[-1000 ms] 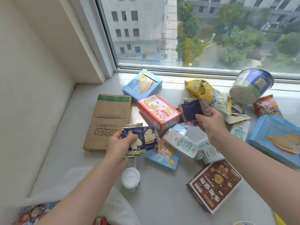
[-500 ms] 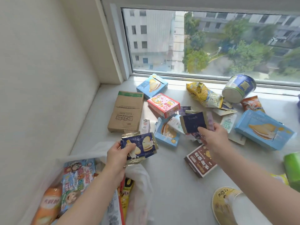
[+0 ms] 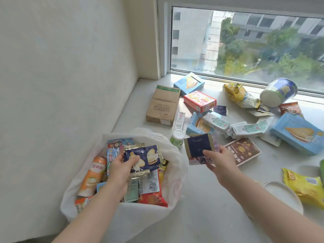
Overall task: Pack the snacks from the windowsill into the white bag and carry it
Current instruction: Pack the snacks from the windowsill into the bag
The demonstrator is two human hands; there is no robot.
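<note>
Head view: both hands hold navy packets, the left one over the bag's open mouth.

The left hand [image 3: 121,170] reaches in from 7 o'clock, thumb on top and fingers curled beneath, pinching fanned navy biscuit packets [image 3: 143,157]. They lie face up, crimped gold ends toward 12 and 6 o'clock, long axis tipped slightly 11 to 5. They hang just above the white bag [image 3: 175,183], which sits on the windowsill [image 3: 201,207] at 7 o'clock against the wall, already stuffed with snacks. The right hand [image 3: 220,160] comes from 4 o'clock, thumb pressed on a navy packet [image 3: 199,146], fingers hidden underneath. Its gold seams face 9 and 3 o'clock. It is held above the sill just beside the bag's rim. The loose snacks [image 3: 217,122] lie scattered from 12 to 3 o'clock.
</note>
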